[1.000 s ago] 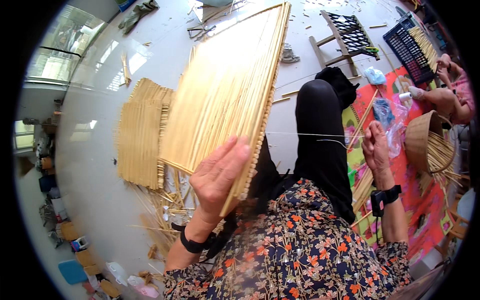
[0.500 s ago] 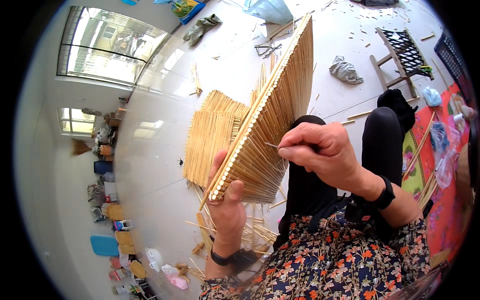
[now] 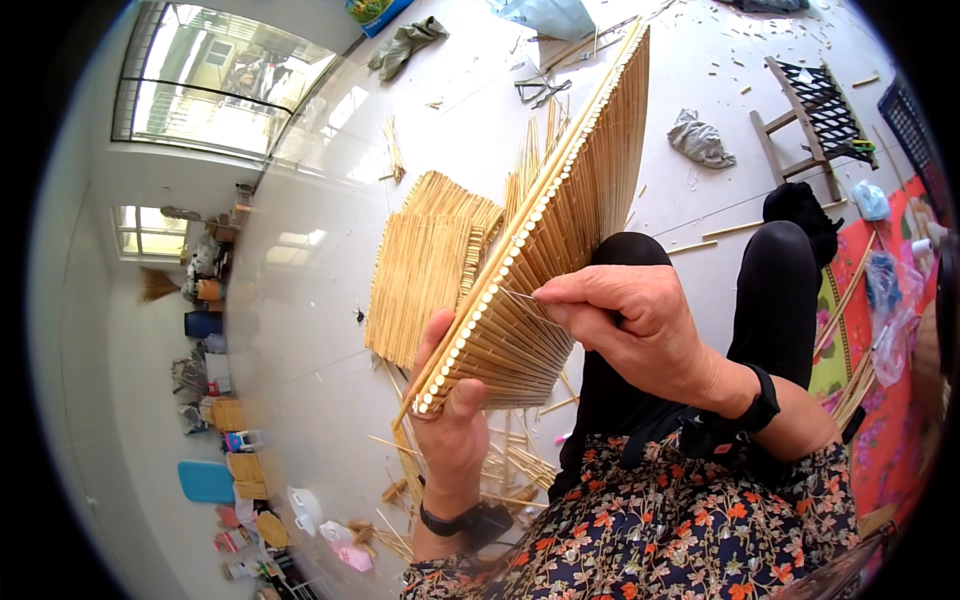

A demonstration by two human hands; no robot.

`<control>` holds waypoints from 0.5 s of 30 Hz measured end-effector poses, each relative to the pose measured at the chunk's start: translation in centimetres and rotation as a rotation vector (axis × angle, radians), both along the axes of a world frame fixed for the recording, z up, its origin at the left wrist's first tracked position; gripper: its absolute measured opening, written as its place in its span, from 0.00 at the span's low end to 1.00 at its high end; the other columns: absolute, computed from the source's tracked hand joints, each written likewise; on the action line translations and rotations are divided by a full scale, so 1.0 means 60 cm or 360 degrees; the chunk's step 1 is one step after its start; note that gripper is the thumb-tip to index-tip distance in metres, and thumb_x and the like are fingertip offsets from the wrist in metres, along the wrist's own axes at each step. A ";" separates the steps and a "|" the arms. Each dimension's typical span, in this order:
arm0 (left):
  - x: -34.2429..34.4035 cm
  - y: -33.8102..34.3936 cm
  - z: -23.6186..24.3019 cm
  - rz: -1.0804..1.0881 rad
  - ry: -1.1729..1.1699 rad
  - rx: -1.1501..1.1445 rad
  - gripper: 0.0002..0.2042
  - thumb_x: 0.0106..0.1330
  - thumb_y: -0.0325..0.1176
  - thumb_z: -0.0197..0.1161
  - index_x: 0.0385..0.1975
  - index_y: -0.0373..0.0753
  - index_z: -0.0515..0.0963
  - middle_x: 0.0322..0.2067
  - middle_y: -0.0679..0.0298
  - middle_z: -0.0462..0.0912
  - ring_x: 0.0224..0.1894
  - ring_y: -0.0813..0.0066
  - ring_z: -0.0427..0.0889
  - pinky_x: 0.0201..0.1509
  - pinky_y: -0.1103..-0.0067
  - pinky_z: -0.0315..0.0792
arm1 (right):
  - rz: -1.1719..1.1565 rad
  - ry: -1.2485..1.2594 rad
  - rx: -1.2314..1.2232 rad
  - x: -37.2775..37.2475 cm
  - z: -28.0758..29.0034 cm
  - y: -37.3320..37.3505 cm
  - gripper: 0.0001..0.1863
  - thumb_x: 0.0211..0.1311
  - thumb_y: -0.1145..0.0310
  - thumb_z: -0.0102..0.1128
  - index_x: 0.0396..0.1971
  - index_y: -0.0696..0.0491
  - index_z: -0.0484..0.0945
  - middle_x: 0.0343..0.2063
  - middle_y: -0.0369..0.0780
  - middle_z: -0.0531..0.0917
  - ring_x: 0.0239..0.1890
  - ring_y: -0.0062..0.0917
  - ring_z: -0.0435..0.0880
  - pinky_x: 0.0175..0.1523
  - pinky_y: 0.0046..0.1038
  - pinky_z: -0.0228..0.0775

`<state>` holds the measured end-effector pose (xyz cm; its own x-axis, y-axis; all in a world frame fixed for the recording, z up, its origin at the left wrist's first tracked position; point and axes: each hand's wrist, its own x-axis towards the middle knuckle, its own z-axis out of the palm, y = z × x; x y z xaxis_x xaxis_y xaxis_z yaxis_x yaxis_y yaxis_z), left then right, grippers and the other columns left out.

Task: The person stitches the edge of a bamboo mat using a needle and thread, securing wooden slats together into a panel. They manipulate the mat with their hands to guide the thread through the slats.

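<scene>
A long panel of thin bamboo sticks, set side by side, stands tilted in front of me. Pale round stick ends line its upper edge. My left hand grips its near lower corner, thumb on the inner face and fingers behind. A thin, pale needle-like piece sticks out from the pinched thumb and forefinger of my right hand; its tip lies close to the stick ends. Whether a thread trails from it is hard to make out. Behind the panel, finished-looking bamboo mats lie stacked on the floor.
Loose bamboo sticks lie scattered below the panel. A low stool with a woven black seat and a grey cloth are at the far right. A red floral mat lies right of my knees. Household items line the left wall, near a blue board.
My right hand has moved slightly left, bringing the needle-like piece nearer the row of stick ends. My left hand keeps its hold. The view has shifted a little.
</scene>
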<state>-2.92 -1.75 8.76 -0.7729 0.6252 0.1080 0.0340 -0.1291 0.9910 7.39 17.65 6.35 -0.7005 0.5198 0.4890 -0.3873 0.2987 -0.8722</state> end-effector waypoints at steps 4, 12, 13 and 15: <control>0.006 -0.003 0.007 -0.0008 0.0015 -0.0012 0.39 0.63 0.42 0.74 0.71 0.33 0.62 0.65 0.55 0.72 0.67 0.62 0.71 0.72 0.65 0.66 | 0.0037 -0.0037 -0.0014 0.005 0.008 -0.001 0.08 0.62 0.78 0.63 0.40 0.61 0.85 0.32 0.47 0.88 0.33 0.32 0.91 0.39 0.25 0.82; 0.005 -0.006 0.006 -0.0009 -0.0015 -0.0013 0.39 0.63 0.42 0.74 0.70 0.34 0.62 0.65 0.55 0.72 0.67 0.62 0.72 0.71 0.66 0.68 | 0.0056 -0.0017 -0.0005 0.005 0.008 -0.001 0.08 0.62 0.78 0.63 0.40 0.62 0.85 0.32 0.47 0.88 0.33 0.31 0.91 0.38 0.25 0.82; 0.005 -0.006 0.006 -0.0008 -0.0016 -0.0015 0.39 0.63 0.42 0.74 0.70 0.34 0.63 0.65 0.55 0.72 0.67 0.62 0.72 0.71 0.66 0.68 | 0.0057 -0.0015 -0.0002 0.006 0.008 0.000 0.08 0.62 0.78 0.63 0.40 0.61 0.85 0.32 0.47 0.88 0.33 0.31 0.91 0.37 0.24 0.82; 0.006 -0.005 0.008 -0.0003 -0.0016 -0.0020 0.40 0.62 0.42 0.75 0.70 0.34 0.63 0.65 0.55 0.72 0.67 0.62 0.72 0.71 0.66 0.68 | 0.0061 -0.0011 0.0002 0.005 0.009 0.002 0.08 0.62 0.78 0.63 0.40 0.61 0.85 0.31 0.47 0.88 0.32 0.31 0.91 0.37 0.24 0.82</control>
